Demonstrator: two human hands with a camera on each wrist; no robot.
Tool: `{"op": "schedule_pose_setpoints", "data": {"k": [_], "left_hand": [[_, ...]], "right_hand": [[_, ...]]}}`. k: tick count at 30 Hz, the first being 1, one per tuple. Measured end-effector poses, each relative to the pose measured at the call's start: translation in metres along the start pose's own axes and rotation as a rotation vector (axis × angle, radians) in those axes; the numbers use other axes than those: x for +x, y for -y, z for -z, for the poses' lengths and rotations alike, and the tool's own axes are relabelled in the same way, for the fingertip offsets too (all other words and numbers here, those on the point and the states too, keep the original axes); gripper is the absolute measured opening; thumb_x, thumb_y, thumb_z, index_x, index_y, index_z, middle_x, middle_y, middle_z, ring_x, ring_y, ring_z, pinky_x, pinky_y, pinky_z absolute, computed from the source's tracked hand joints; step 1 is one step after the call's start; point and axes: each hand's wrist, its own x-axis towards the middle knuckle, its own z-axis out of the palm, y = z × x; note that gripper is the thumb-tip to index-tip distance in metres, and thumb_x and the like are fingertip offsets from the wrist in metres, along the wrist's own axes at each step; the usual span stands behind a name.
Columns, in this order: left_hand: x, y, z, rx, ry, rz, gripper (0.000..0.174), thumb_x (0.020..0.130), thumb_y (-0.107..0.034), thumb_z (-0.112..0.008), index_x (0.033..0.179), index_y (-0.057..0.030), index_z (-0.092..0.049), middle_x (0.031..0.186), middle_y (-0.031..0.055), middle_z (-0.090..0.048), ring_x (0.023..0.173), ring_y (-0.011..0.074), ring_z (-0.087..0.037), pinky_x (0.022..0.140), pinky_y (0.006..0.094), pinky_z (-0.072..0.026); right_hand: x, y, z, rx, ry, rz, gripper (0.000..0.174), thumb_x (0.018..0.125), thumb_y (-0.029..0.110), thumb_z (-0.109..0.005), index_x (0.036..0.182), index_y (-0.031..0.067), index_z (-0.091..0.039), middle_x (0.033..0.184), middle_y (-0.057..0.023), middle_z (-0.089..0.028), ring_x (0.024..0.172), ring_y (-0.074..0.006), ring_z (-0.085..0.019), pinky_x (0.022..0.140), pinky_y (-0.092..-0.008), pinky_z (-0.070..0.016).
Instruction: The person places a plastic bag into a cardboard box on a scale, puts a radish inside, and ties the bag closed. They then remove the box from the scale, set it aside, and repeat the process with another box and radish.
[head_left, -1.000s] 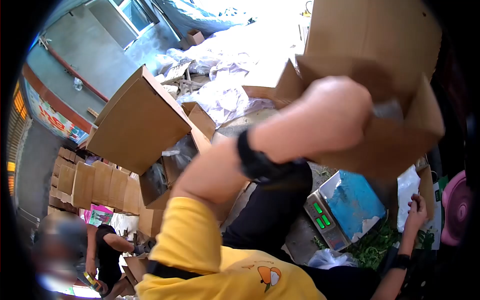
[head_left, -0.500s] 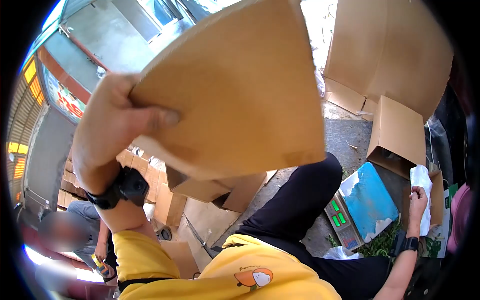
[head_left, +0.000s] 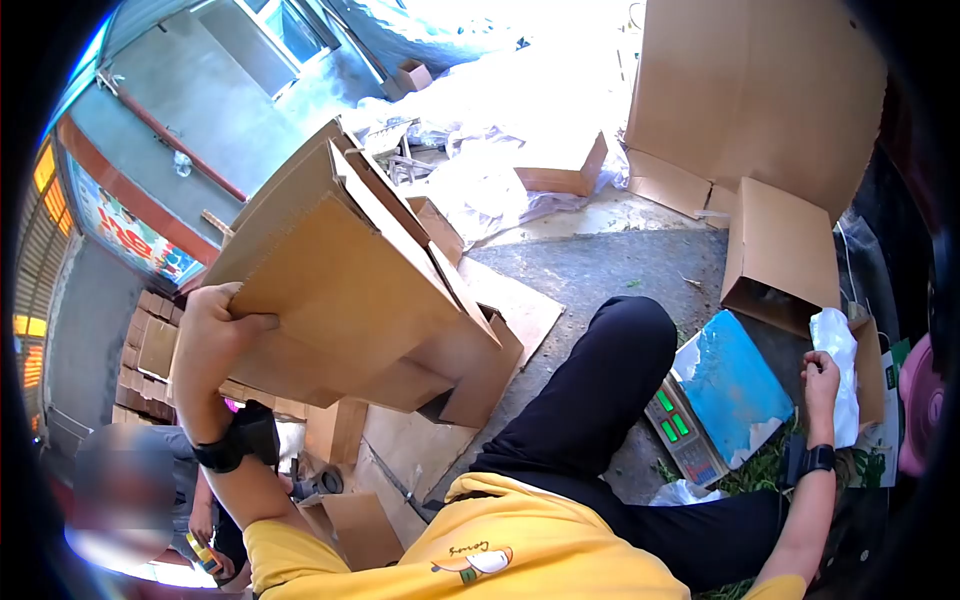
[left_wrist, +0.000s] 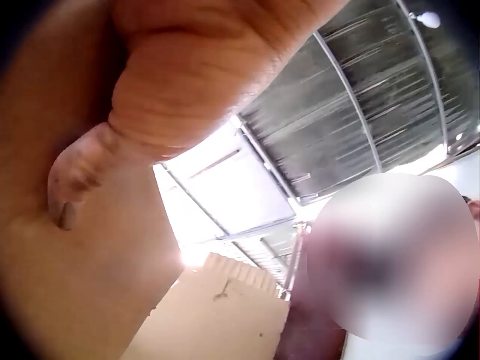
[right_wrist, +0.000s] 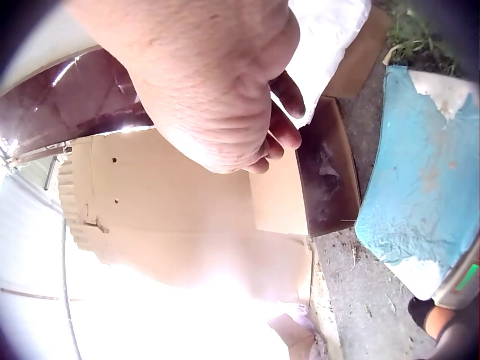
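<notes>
My left hand [head_left: 215,335] grips the edge of a brown cardboard box [head_left: 330,300] at the left, thumb pressed on its near face and fingers hidden behind it. The left wrist view shows that thumb flat against the cardboard [left_wrist: 112,262]. Out at the right, my right hand [head_left: 820,385] hangs with loosely bent fingers beside a white plastic bag [head_left: 836,370], overlapping its edge in the head view. In the right wrist view, its fingers [right_wrist: 285,135] have nothing visible between them. A smaller carton [head_left: 785,245] lies tipped nearby, its dark mouth facing me.
A blue-topped scale [head_left: 735,385] with green digits stands by my right knee, with green leaves around it. Behind the tipped carton rises a tall cardboard sheet [head_left: 760,100]. A pink plastic item [head_left: 918,405] is at the far right. Another person sits at lower left near stacked cartons [head_left: 150,345].
My left hand left the carton at the right, swung left and now holds cardboard there. That carton now lies tipped. My right hand stays beside the white bag.
</notes>
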Motion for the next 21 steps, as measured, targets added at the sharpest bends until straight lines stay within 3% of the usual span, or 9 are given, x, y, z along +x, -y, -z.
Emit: {"op": "schedule_pose_setpoints", "data": {"k": [3, 6, 9, 11, 12, 14, 15, 17, 21], "left_hand": [[0.013, 0.015, -0.011, 0.008, 0.004, 0.018, 0.024, 0.063, -0.003, -0.064, 0.085, 0.0072, -0.063, 0.074, 0.0031, -0.061, 0.064, 0.0085, -0.054, 0.06, 0.0248, -0.0446], [0.013, 0.012, -0.015, 0.095, -0.083, -0.115, 0.03, 0.063, -0.002, -0.064, 0.092, 0.0059, -0.062, 0.078, 0.0086, -0.064, 0.068, 0.014, -0.059, 0.064, 0.0271, -0.0465], [0.007, 0.001, -0.02, 0.301, -0.193, -0.171, 0.036, 0.064, -0.001, -0.064, 0.099, 0.0027, -0.061, 0.09, 0.0137, -0.065, 0.081, 0.0217, -0.062, 0.072, 0.0314, -0.0475], [0.003, -0.004, -0.03, 0.573, -0.47, -0.393, 0.035, 0.068, -0.004, -0.065, 0.102, -0.0008, -0.061, 0.098, 0.0133, -0.063, 0.092, 0.0255, -0.06, 0.078, 0.0349, -0.0468], [0.0, -0.01, -0.036, 0.568, -0.47, -0.397, 0.035, 0.068, -0.004, -0.065, 0.102, -0.0008, -0.061, 0.098, 0.0133, -0.063, 0.092, 0.0255, -0.06, 0.078, 0.0349, -0.0468], [-0.007, -0.025, -0.051, 0.557, -0.718, -0.52, 0.03, 0.073, -0.009, -0.065, 0.103, -0.0032, -0.062, 0.099, 0.0118, -0.062, 0.095, 0.0251, -0.058, 0.079, 0.0347, -0.0469], [-0.011, -0.031, -0.062, 0.551, -0.718, -0.525, 0.03, 0.073, -0.009, -0.065, 0.103, -0.0032, -0.062, 0.099, 0.0118, -0.062, 0.095, 0.0251, -0.058, 0.079, 0.0347, -0.0469], [-0.015, -0.045, -0.092, 0.204, -0.688, -0.694, 0.024, 0.076, -0.01, -0.065, 0.1, -0.0034, -0.063, 0.097, 0.0119, -0.062, 0.094, 0.0253, -0.059, 0.079, 0.0329, -0.047], [0.015, -0.091, -0.191, -0.125, -0.353, -0.556, 0.014, 0.076, -0.004, -0.063, 0.09, -0.0002, -0.064, 0.092, 0.0123, -0.063, 0.087, 0.0222, -0.06, 0.075, 0.0282, -0.0467]], "right_hand": [[-0.002, -0.003, 0.0, -0.017, 0.002, 0.007, 0.014, 0.079, -0.004, -0.047, 0.084, -0.0014, -0.06, 0.074, -0.0038, -0.057, 0.059, -0.0099, -0.052, 0.056, -0.0226, -0.0448], [-0.004, -0.002, 0.0, -0.013, 0.028, -0.023, 0.015, 0.078, -0.004, -0.047, 0.084, -0.0014, -0.06, 0.073, -0.0046, -0.058, 0.058, -0.0103, -0.052, 0.055, -0.0233, -0.0449], [-0.007, 0.004, -0.001, -0.032, 0.043, -0.008, 0.014, 0.078, -0.003, -0.047, 0.084, -0.0012, -0.061, 0.073, -0.0053, -0.059, 0.057, -0.011, -0.053, 0.055, -0.0238, -0.0448], [-0.005, 0.0, -0.003, -0.04, 0.033, -0.017, 0.013, 0.078, -0.002, -0.049, 0.084, -0.001, -0.061, 0.072, -0.0053, -0.059, 0.057, -0.0112, -0.053, 0.054, -0.0242, -0.0448], [-0.006, 0.004, -0.003, -0.03, 0.044, -0.018, 0.013, 0.078, -0.002, -0.049, 0.084, -0.001, -0.061, 0.072, -0.0052, -0.059, 0.057, -0.0111, -0.054, 0.054, -0.0242, -0.0448], [-0.007, 0.008, -0.004, 0.0, 0.059, -0.027, 0.012, 0.079, -0.001, -0.051, 0.084, -0.0009, -0.061, 0.072, -0.005, -0.059, 0.056, -0.0111, -0.054, 0.053, -0.0243, -0.0449], [-0.008, 0.009, -0.005, -0.002, 0.052, -0.029, 0.012, 0.079, -0.001, -0.051, 0.084, -0.0009, -0.061, 0.072, -0.005, -0.059, 0.056, -0.0111, -0.054, 0.053, -0.0243, -0.0449], [-0.009, 0.011, -0.005, -0.027, 0.059, -0.035, 0.011, 0.079, -0.001, -0.052, 0.085, -0.001, -0.061, 0.072, -0.0051, -0.06, 0.057, -0.0111, -0.055, 0.053, -0.0245, -0.045], [-0.013, 0.013, -0.006, -0.009, 0.077, -0.068, 0.01, 0.079, 0.001, -0.054, 0.085, -0.0012, -0.062, 0.073, -0.0058, -0.061, 0.057, -0.0113, -0.056, 0.054, -0.0246, -0.0463]]}}
